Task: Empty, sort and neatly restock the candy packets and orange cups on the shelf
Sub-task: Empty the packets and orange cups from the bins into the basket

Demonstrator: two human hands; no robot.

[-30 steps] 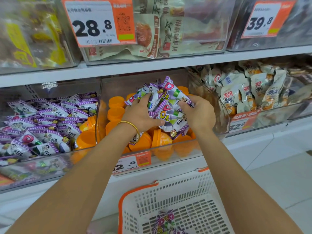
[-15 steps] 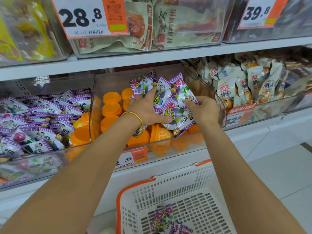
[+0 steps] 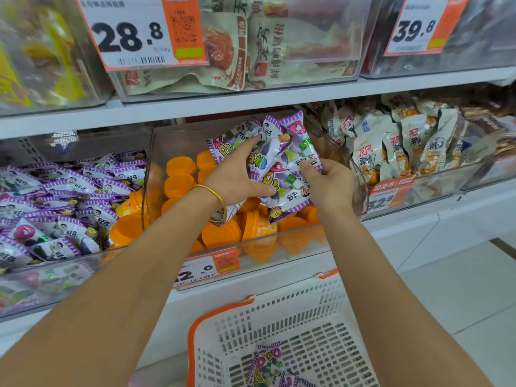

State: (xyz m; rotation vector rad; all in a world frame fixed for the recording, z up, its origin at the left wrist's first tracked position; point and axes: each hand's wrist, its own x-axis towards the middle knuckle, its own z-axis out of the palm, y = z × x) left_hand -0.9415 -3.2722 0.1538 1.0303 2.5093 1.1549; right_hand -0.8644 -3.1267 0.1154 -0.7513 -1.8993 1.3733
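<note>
Candy packets (image 3: 279, 169), purple and white: gripped as one loose bundle over the middle clear bin (image 3: 279, 241), just past 12 o'clock of frame centre. Left hand (image 3: 237, 180) clamps the bundle's 9 o'clock side, fingers spread on top, thumb underneath. Right hand (image 3: 332, 188) curls round the 3 o'clock edge. Two-handed clamp probably because slick wrappers slide apart in one hand.

Bundle sits above orange cups (image 3: 178, 185) filling the same bin, so likely being pulled out to separate the two products. Lowest packets near or touching the cups, cannot tell which.

White basket (image 3: 307, 317) with orange rim at 6 o'clock, directly under the forearms, a few matching loose packets (image 3: 268, 364) already inside. Judged as the drop spot for emptying.

Heaped purple packets (image 3: 69, 196) in the neighbour bin at 9 o'clock, some cups mixed in at its near corner. Beige snack bags (image 3: 391, 146) at 2 o'clock. Gold bangle (image 3: 212, 191) on left wrist.

In the way: bin's front wall with price tag (image 3: 206, 268), needs a lift over. Shelf board (image 3: 251, 99) close above at 12 o'clock limits that lift. Dangling bottom packets could snag cups.
</note>
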